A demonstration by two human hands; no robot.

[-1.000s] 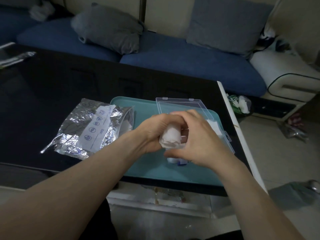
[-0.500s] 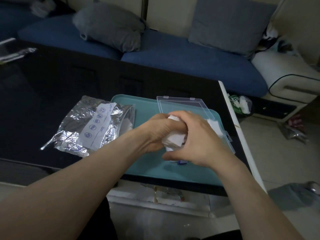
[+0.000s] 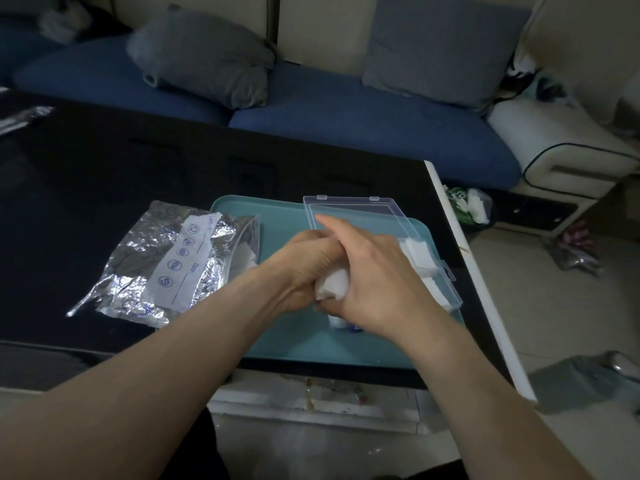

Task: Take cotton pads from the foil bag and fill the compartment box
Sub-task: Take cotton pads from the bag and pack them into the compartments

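Observation:
Both hands meet over the teal tray (image 3: pixel 277 327). My left hand (image 3: pixel 304 268) and my right hand (image 3: pixel 377 282) together grip a wad of white cotton pads (image 3: pixel 334 284) pressed between them. Behind and under the hands stands the clear compartment box (image 3: pixel 446 289), its lid (image 3: pixel 356 211) folded back open; white pads (image 3: pixel 417 252) lie in its right-hand compartments. The crinkled foil bag (image 3: pixel 159 261) with a white label lies left of the tray, its mouth facing the tray with a white pad (image 3: pixel 247 259) showing inside.
The tray sits on a black table (image 3: pixel 104 174) whose white right edge (image 3: pixel 481 282) runs close by the box. A blue sofa (image 3: pixel 346 112) with grey cushions stands behind. A small white item with blue (image 3: pixel 341 323) lies on the tray under my right hand.
The hands have closed tighter round the wad of pads and turned; my right hand now covers more of it, with its index finger stretched toward the lid.

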